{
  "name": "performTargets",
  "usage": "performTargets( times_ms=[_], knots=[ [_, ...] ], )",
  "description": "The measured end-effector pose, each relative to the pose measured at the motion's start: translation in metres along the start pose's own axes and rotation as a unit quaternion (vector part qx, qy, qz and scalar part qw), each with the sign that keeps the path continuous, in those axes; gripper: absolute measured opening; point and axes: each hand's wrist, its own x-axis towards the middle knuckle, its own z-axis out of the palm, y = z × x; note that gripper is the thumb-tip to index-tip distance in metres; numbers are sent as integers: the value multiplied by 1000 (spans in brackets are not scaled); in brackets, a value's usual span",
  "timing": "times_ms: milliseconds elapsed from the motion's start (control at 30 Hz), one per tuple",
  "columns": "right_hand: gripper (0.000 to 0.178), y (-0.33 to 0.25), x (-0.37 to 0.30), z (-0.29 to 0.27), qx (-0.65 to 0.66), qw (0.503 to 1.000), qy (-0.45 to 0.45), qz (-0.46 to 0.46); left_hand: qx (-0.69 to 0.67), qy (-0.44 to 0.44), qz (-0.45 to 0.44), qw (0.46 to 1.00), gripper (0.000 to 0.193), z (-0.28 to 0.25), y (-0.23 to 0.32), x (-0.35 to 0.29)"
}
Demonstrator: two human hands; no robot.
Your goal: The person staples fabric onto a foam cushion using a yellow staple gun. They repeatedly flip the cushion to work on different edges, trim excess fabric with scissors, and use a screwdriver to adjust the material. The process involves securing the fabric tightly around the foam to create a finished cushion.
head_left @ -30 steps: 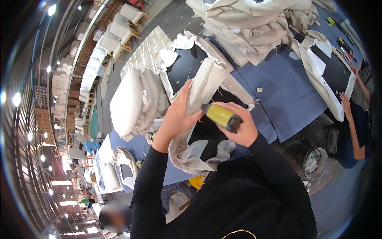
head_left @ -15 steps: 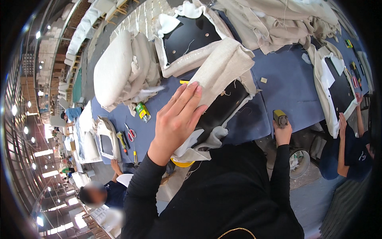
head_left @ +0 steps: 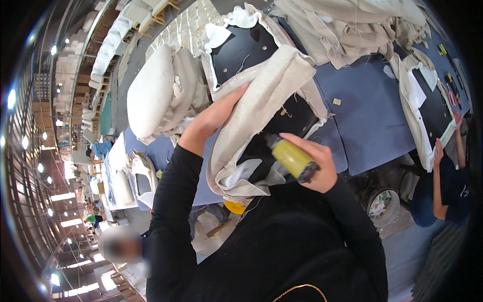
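Observation:
A beige fabric-covered chair panel (head_left: 266,93) stands tilted in front of me, its black backing (head_left: 292,118) showing on the right and white padding at its lower end. My left hand (head_left: 214,118) grips its left edge; most of the fingers are hidden behind the fabric. In my right hand (head_left: 324,163) is a yellow staple gun (head_left: 292,158), closed in the fingers. Its dark nose points left over the black backing, near the inner side of the fabric edge. Whether the nose touches the panel, I cannot tell.
Another panel with black backing (head_left: 241,48) lies just beyond. Stacked beige cushions (head_left: 151,95) stand at left, heaped fabric (head_left: 347,30) at the back. A small tan piece (head_left: 336,101) lies on the blue table (head_left: 372,121). At right a co-worker's hands (head_left: 438,156) touch a panel; a bucket (head_left: 383,206) stands below.
My right hand has brought the staple gun up and left from the table's near edge to the panel. My left hand has slid from the panel's top face to its left edge, and the panel's left side has risen.

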Motion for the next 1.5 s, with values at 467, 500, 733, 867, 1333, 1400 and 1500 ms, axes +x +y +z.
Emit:
performTargets(
  times_ms=[467, 500, 733, 867, 1333, 1400, 1500],
  knots=[
    [81, 4, 12, 49, 2, 999, -9, 39, 380, 126, 305, 864, 63, 14, -10, -56],
    [84, 3, 13, 47, -2, 999, -12, 40, 383, 116, 293, 868, 64, 16, -8, -58],
    [80, -19, 15, 26, 39, 998, 43, 0, 399, 104, 272, 870, 73, 23, 3, -61],
    [79, -26, 27, 23, 19, 997, 63, -28, 400, 92, 281, 867, 82, 27, 5, -60],
    [84, -23, 36, 24, 20, 999, 45, -19, 404, 88, 295, 862, 107, 33, 7, -62],
    [84, -23, 36, 25, 22, 999, 39, -17, 404, 85, 292, 862, 109, 33, 7, -61],
    [83, -23, 33, 26, 17, 1000, 22, -11, 406, 85, 295, 861, 111, 36, 9, -62]
  ],
)
